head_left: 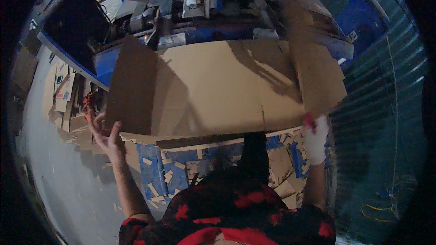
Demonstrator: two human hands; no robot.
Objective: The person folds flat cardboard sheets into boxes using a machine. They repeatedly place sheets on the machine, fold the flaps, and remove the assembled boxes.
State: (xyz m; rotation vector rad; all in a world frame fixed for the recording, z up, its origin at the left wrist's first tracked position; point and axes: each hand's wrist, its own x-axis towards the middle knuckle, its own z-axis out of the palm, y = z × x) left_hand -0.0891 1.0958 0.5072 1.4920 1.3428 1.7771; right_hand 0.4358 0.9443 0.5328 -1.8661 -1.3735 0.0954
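A large flat brown cardboard sheet (213,86) with folded-up side flaps lies across a blue machine table in front of me. My left hand (105,132) is spread open at the sheet's lower left corner, fingers apart, just beside the left flap. My right hand (315,137), in a white glove with a red tip, grips the sheet's lower right edge under the right flap. My red and black shirt fills the lower middle.
A blue machine (181,13) with metal parts stands behind the sheet. Cardboard scraps (181,168) litter a blue platform below. Stacked cardboard pieces (63,95) lie at left on a grey floor. A corrugated blue-green wall (381,109) runs along the right.
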